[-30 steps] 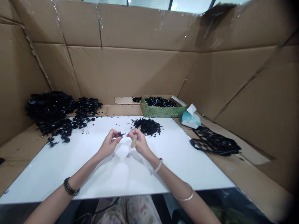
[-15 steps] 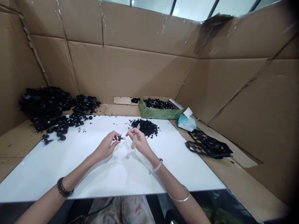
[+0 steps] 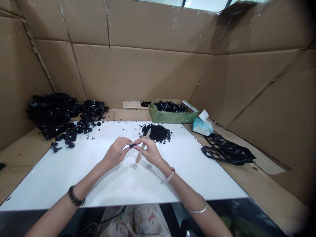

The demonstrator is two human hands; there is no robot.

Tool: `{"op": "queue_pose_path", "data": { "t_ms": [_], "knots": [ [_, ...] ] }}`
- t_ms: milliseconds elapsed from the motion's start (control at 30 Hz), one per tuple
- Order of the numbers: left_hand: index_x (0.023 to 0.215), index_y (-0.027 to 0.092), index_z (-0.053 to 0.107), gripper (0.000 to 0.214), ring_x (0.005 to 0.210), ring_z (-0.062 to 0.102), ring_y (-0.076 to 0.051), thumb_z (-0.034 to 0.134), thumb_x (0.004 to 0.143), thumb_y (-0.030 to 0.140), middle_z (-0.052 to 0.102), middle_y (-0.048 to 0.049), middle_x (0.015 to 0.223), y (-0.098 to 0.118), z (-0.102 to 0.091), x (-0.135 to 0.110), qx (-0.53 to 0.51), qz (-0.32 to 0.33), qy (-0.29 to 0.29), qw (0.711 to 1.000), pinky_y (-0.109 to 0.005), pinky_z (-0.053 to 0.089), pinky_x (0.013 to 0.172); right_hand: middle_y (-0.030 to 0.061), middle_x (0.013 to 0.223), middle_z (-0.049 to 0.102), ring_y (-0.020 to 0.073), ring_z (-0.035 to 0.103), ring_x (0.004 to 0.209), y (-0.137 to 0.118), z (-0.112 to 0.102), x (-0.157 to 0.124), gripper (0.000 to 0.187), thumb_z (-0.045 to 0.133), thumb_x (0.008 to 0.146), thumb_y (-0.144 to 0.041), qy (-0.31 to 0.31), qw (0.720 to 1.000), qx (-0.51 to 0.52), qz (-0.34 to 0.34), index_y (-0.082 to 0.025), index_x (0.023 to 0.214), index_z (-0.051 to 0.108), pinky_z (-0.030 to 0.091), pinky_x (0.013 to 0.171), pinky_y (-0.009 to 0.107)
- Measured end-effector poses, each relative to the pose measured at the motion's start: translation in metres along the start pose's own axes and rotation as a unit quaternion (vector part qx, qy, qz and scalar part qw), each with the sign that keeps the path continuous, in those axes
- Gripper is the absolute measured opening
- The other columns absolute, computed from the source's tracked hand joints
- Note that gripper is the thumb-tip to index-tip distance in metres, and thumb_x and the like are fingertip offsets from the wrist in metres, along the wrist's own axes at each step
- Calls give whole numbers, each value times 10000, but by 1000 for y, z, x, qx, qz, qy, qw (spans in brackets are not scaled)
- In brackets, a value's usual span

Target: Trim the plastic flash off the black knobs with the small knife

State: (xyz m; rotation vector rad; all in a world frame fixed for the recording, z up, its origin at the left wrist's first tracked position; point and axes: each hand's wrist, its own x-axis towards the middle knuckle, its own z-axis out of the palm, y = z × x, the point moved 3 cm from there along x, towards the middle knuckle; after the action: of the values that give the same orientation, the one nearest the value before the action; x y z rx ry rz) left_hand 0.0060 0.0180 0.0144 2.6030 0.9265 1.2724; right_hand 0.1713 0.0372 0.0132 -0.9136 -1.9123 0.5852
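Note:
My left hand (image 3: 117,151) is closed, pinching a small black part (image 3: 133,145) between thumb and fingertips. The fingertips of my right hand (image 3: 149,150) meet the other end of that part, so most of it is covered. Across the right palm lies a pale, flat wooden stick (image 3: 140,154), held slanted with its pointed end up. Just behind the right hand is a heap of tiny black pieces (image 3: 160,132) on the white tabletop (image 3: 118,191).
At the back left sits a large pile of black parts (image 3: 53,110), some spilling onto the tabletop. A green box (image 3: 172,117) of black parts stands at the back. On the right are a tissue pack (image 3: 202,125) and black perforated sheets (image 3: 228,151). Cardboard walls (image 3: 158,72) enclose the table.
My hands have come together: the right fingertips now touch the black part, whose metal prongs showed before. The wooden stick has tilted slightly, and the view has shifted a little.

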Motion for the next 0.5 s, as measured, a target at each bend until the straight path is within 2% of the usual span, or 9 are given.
{"op": "queue_pose_path", "data": {
  "t_ms": [133,300,500],
  "knots": [
    [1085,193,503,221,912,536,-214,465,873,142,606,-72,965,0,0,0,20,-9,-11,1000,-378,463,782,41,787,691,196,605,751,2,-1,1,112,626,793,-307,-2,1000,13,14,-203,771,664,426,735,320],
    [1126,200,516,252,918,535,-212,465,882,166,620,-72,992,0,0,1,12,-16,-19,1000,-371,454,794,36,689,647,185,543,673,1,-2,1,151,603,795,-326,-10,999,24,25,-195,731,645,385,706,321],
    [1092,208,554,226,906,551,-192,476,882,176,639,-63,982,2,-1,2,-67,-37,-26,997,-343,452,797,26,647,626,166,580,644,4,0,4,335,523,810,-477,-78,985,139,67,-180,655,528,431,621,278]
  ]
}}
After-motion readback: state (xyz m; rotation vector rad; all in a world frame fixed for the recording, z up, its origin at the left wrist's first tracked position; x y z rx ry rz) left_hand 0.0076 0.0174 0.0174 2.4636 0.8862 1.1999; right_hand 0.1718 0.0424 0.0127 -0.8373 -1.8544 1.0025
